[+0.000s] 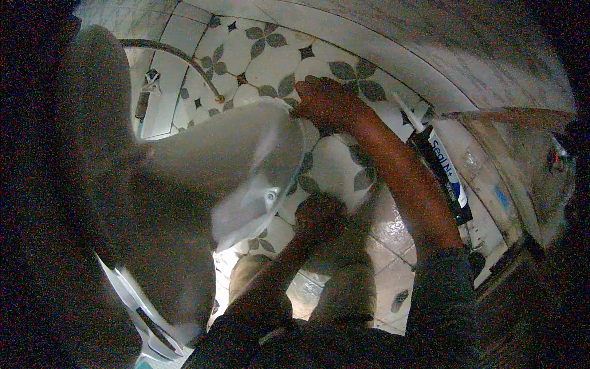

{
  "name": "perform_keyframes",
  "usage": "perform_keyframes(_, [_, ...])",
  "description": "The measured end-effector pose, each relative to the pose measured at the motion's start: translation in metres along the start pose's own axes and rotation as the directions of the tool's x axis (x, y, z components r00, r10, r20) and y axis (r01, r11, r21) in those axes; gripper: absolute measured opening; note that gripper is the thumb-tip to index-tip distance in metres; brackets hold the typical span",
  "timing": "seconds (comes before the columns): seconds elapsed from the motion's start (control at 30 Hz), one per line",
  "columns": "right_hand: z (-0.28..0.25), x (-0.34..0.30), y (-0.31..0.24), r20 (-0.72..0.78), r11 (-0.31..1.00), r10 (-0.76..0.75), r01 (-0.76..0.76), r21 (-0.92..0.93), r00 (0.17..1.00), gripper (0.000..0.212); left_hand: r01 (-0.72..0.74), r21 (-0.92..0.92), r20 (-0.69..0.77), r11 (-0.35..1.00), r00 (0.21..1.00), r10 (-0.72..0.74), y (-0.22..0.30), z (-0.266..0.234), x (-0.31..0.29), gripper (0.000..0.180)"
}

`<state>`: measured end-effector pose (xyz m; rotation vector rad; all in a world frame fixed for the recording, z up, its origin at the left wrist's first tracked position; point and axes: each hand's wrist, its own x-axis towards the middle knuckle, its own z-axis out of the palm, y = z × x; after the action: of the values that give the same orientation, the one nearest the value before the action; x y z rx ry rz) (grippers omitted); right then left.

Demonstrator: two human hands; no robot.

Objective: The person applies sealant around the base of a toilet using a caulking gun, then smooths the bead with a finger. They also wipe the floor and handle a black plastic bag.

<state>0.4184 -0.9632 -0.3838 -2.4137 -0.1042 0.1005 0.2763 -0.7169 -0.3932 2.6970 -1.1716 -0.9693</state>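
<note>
A white toilet (203,160) fills the left half, its foot standing on patterned tiles. A round bolt or cap (271,196) shows low on its side. My right hand (329,106) is at the far end of the foot, fingers curled against or very near its edge; whatever they may hold is hidden. Closer to me, my left hand (321,216) is closed beside the foot, low over the floor. It is dark there, and I cannot make out anything in its fingers. Right of my right forearm lies a black caulking gun (437,175) with a white sealant cartridge and nozzle (410,112).
A braided hose (175,54) curves down to the floor at the back left. Near the wall lies a small dark-handled object (146,95). A white curved piece (144,317) sits at the lower left. Tiled walls (424,67) bound the far side and right.
</note>
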Motion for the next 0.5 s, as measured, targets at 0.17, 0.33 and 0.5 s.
perform_keyframes(0.17, [0.000,-0.012,0.014,0.130,0.979,-0.192,0.200,-0.047,0.973,0.035,-0.055,0.036,-0.069,0.998,0.996,0.057,-0.001,0.003,0.002,0.028])
perform_keyframes(0.33, [-0.001,0.063,0.025,0.047,0.945,-0.282,0.285,-0.162,0.958,0.024,0.006,-0.068,-0.063,0.998,0.998,-0.010,0.001,-0.001,0.001,0.032])
perform_keyframes(0.5, [0.009,0.122,0.017,0.068,0.837,-0.470,0.468,-0.283,0.880,0.043,0.035,-0.029,0.039,0.999,0.999,-0.034,0.008,-0.015,0.002,0.034])
